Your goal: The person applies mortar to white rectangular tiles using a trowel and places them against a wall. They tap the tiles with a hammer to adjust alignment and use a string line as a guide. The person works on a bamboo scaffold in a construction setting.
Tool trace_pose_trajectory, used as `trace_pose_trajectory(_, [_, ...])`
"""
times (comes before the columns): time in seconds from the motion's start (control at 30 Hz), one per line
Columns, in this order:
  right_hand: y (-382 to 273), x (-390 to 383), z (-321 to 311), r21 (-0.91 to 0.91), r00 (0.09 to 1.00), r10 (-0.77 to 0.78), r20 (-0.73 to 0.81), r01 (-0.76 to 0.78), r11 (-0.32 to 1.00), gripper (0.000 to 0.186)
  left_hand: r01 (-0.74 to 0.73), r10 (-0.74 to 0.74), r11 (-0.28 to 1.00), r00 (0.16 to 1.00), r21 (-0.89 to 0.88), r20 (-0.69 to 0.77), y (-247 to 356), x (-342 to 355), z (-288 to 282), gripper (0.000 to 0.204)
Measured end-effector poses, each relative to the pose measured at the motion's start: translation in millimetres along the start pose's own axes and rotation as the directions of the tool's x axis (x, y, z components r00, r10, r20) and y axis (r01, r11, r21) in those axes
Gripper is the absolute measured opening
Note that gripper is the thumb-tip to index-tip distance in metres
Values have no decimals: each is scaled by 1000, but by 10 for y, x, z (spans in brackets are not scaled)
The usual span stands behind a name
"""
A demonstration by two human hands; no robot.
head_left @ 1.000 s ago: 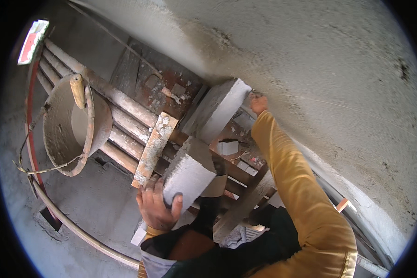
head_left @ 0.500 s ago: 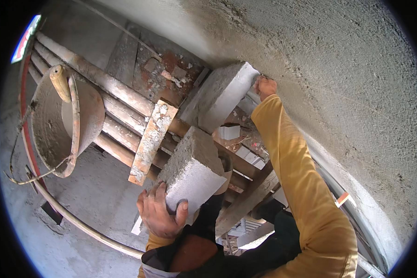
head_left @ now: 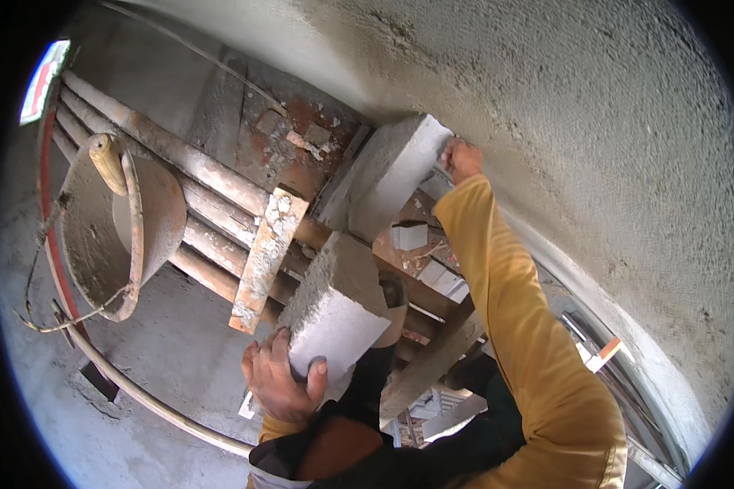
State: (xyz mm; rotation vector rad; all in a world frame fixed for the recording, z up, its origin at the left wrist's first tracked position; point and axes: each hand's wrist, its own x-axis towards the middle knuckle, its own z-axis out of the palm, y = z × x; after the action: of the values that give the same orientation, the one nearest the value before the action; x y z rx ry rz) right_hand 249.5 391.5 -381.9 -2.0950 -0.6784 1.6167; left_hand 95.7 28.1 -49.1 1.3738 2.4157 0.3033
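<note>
My left hand (head_left: 284, 376) grips the near end of a light grey block (head_left: 334, 314), thumb on its smooth pale face and fingers along its rough side. Beyond it stands a second grey block (head_left: 400, 175), close to the plastered wall. My right hand (head_left: 462, 158) reaches out to that block's far edge, between it and the wall. Its fingers are curled closed; whatever they hold is hidden. Both arms wear yellow sleeves.
A mortar-stained bucket (head_left: 159, 204) with a wooden-grip handle hangs or stands at left, by several round poles (head_left: 220, 173). A mortar-crusted board (head_left: 271, 259) lies across the poles. Rubble (head_left: 306, 138) lies beyond. The rough wall (head_left: 595, 122) fills the right. Gaps between timbers show a lower level.
The whole view has shifted slightly. Both hands keep nearly the same places at the two blocks, and the blocks have not visibly moved.
</note>
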Motion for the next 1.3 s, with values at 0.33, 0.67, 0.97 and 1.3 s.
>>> trace_pose_trajectory(0.33, [-47, -27, -73, -49, 995, 38, 94, -34, 998, 19, -3, 3, 1000, 1000, -29, -1, 22, 67, -27, 57])
trace_pose_trajectory(0.67, [-29, -18, -140, -136, 983, 16, 184, 10, 991, 18, -8, 8, 1000, 1000, -23, -7, 13, 53, -17, 56])
trace_pose_trajectory(0.97, [153, -153, 44, -377, 946, 127, 298, -5, 926, 18, -33, 33, 999, 999, -9, -42, -1, 55, 3, 56])
trace_pose_trajectory(1.3, [-428, -632, -1101, -747, 796, -88, 599, 595, 295, 35, 14, -14, 1000, 998, -2, -58, 36, 80, 10, 57])
